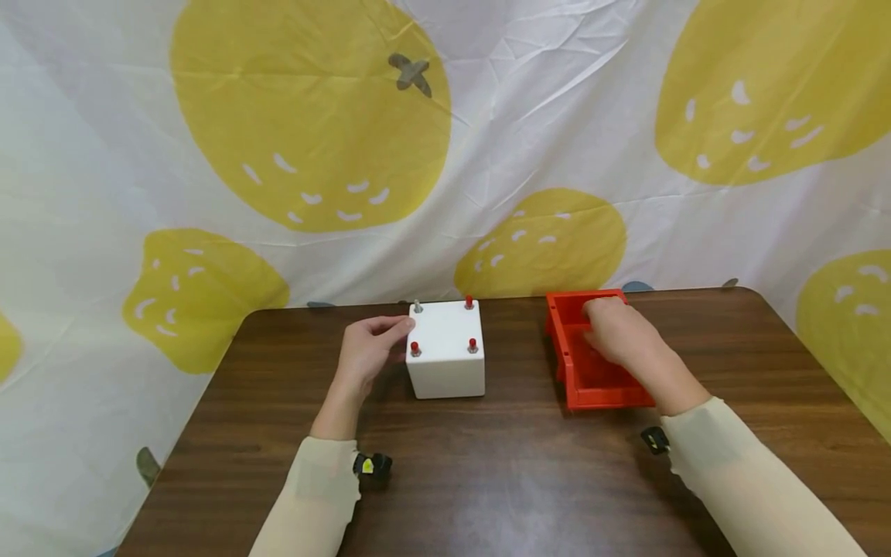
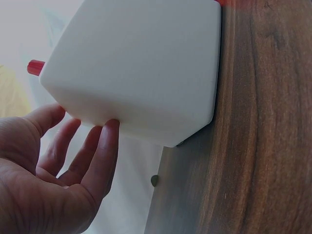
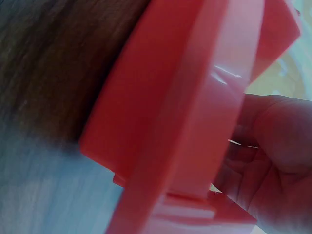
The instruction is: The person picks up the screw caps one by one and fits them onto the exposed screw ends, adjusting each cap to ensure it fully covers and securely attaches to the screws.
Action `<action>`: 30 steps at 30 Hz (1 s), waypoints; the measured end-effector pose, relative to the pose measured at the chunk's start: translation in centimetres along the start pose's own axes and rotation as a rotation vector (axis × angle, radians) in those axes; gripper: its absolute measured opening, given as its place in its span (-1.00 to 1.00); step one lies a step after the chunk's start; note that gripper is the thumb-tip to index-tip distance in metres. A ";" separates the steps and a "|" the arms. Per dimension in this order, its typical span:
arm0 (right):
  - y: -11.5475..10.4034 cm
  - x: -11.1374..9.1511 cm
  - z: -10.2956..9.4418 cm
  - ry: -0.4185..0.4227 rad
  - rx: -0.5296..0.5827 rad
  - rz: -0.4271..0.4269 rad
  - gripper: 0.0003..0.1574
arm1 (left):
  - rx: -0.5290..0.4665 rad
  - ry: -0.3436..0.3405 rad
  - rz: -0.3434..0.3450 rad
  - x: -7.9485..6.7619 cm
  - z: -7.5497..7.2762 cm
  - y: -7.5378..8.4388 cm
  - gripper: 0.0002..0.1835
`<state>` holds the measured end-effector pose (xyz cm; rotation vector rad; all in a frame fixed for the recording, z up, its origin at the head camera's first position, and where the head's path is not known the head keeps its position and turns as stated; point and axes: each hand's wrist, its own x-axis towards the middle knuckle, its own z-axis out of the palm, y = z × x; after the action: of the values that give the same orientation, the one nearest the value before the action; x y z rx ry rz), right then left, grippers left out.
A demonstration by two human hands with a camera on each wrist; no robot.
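Note:
A white box (image 1: 445, 333) stands on the table, with a small post at each top corner. Red caps (image 1: 472, 345) cover three of the posts; the back left post (image 1: 418, 306) shows bare metal. My left hand (image 1: 372, 346) rests against the box's left side. In the left wrist view, the thumb and fingertips (image 2: 111, 127) touch the box's face without wrapping round it. My right hand (image 1: 616, 331) reaches down into a red plastic bin (image 1: 604, 398). In the right wrist view, the bin's wall (image 3: 195, 122) hides the fingertips, so whether they hold anything cannot be seen.
The brown wooden table (image 1: 501, 472) extends toward me, with its back edge close behind the box and bin. A white cloth with yellow fruit prints (image 1: 313, 116) hangs right behind it. Dark wrist cameras (image 1: 372, 466) sit at both sleeves.

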<state>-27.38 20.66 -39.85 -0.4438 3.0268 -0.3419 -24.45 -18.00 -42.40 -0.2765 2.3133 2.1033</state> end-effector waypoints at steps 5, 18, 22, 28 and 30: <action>-0.1 0.3 0.5 -0.039 -0.009 0.024 -0.94 | -0.001 0.002 0.003 0.1 0.0 -0.2 -0.64; -0.2 0.8 1.4 -0.088 -0.018 0.086 -0.84 | -0.003 0.003 0.008 0.0 0.0 -0.2 -0.65; -0.1 0.9 1.6 -0.099 -0.021 0.089 -0.82 | -0.015 0.000 0.006 -0.1 0.0 -0.1 -0.66; -0.1 1.0 1.9 -0.111 -0.006 0.095 -0.82 | -0.011 0.000 0.008 -0.2 0.0 0.0 -0.67; -0.1 1.1 2.0 -0.117 0.001 0.091 -0.83 | -0.011 0.000 0.006 -0.2 0.1 0.0 -0.67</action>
<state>-28.20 19.89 -41.81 -0.3123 2.9211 -0.3005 -24.31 -17.91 -42.37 -0.2702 2.3069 2.1189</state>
